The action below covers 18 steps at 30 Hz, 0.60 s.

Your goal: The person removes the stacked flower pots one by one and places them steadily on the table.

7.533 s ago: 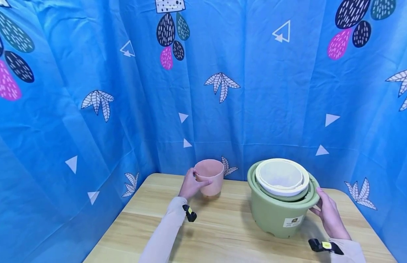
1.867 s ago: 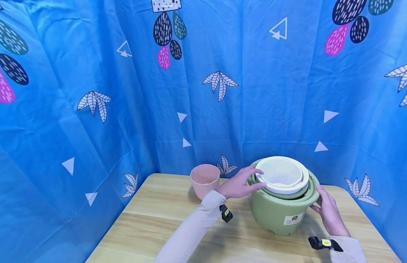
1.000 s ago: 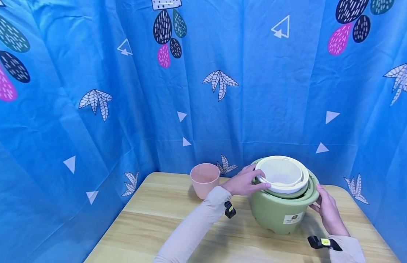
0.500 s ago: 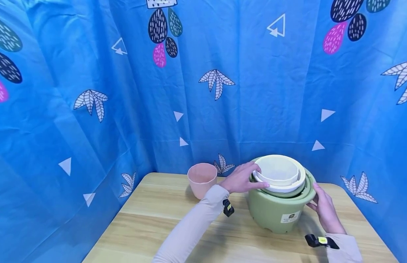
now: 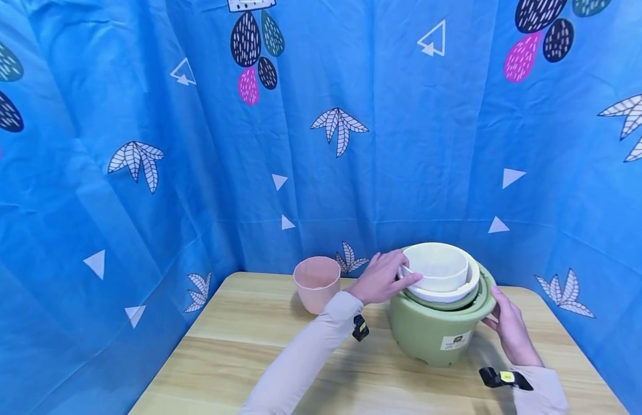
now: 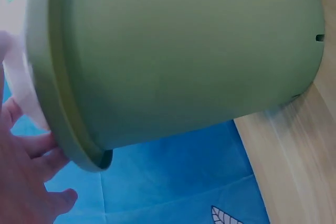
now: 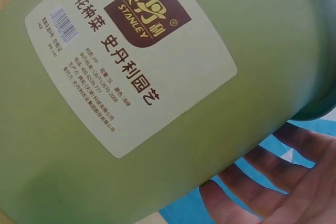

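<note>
In the head view a large green flower pot with a white label holds a stack: a smaller green pot, a white pot and an innermost white pot. My left hand pinches the innermost white pot's near-left rim, which stands slightly raised and tilted. My right hand holds the large pot's rim at the right, thumb on top. The right wrist view shows its fingers against the large pot's side below the rim. A pink pot stands upright, left of the stack.
The wooden table has rounded far corners. A blue patterned curtain hangs close behind it and along both sides. The left forearm crosses the table in front of the pink pot.
Earlier my left hand gripped the pink pot; it let go, moved right to the stack and took the innermost white pot's rim. That pot has since tilted and risen slightly. My right hand stayed.
</note>
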Each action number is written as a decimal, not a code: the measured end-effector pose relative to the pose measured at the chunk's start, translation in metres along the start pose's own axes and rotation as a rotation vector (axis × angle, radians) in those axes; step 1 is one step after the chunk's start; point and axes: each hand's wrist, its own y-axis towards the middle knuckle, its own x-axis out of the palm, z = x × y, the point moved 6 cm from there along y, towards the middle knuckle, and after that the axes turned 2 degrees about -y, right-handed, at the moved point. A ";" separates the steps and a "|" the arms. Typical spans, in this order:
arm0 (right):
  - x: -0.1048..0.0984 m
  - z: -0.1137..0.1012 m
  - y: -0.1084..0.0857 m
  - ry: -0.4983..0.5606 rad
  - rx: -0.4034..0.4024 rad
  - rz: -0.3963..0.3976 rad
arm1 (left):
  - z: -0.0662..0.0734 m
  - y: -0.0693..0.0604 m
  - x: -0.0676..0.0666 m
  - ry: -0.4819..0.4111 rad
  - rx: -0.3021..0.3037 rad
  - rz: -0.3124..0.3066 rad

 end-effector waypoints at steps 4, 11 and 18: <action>0.001 -0.001 0.000 -0.001 0.003 -0.002 | 0.002 0.006 0.003 0.073 0.004 0.021; 0.003 -0.005 0.001 -0.004 0.011 -0.004 | 0.001 0.005 0.000 0.111 -0.027 0.042; 0.000 -0.004 -0.001 -0.024 0.026 -0.007 | -0.002 0.005 0.003 0.035 -0.060 0.066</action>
